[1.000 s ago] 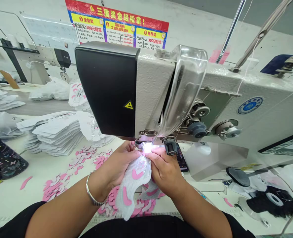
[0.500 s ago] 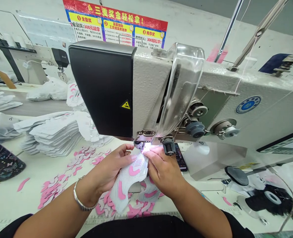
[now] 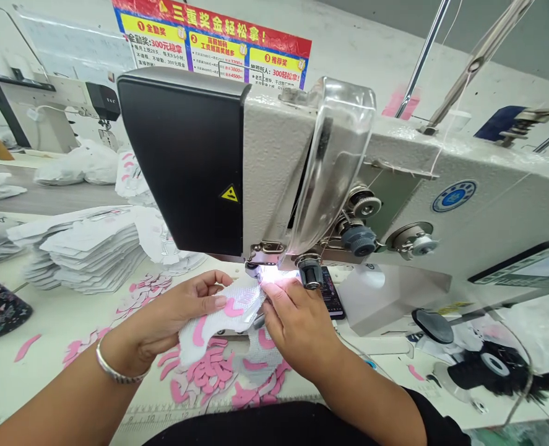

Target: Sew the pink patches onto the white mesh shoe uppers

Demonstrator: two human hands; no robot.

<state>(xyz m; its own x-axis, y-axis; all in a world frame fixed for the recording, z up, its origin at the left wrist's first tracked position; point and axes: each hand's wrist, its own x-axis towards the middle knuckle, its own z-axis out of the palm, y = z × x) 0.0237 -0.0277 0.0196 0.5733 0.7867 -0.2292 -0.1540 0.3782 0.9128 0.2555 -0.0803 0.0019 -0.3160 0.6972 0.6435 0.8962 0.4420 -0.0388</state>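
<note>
A curved white mesh fabric piece (image 3: 223,321) with pink patches lies under the lit needle area of a sewing machine (image 3: 278,155). My left hand (image 3: 185,310) pinches its left side between thumb and fingers, a bracelet on that wrist. Close by the presser foot (image 3: 254,270), my right hand (image 3: 299,319) has its fingers closed on the fabric's right edge; the fingertips are partly lost in the glare. A second patched part of white mesh (image 3: 260,353) hangs below my right hand, and how it joins the first is hidden.
Loose pink cutouts (image 3: 209,368) cover the table before me. Stacked white fabric pieces (image 3: 93,248) stand at left. A phone (image 3: 332,294) lies behind my right hand. Black thread spools (image 3: 481,365) rest at right; another sewing machine (image 3: 65,105) is behind left.
My left hand has shifted left, swinging the fabric's free end the same way, so the piece is turned more sideways. My right hand stays by the needle. The view has shifted slightly.
</note>
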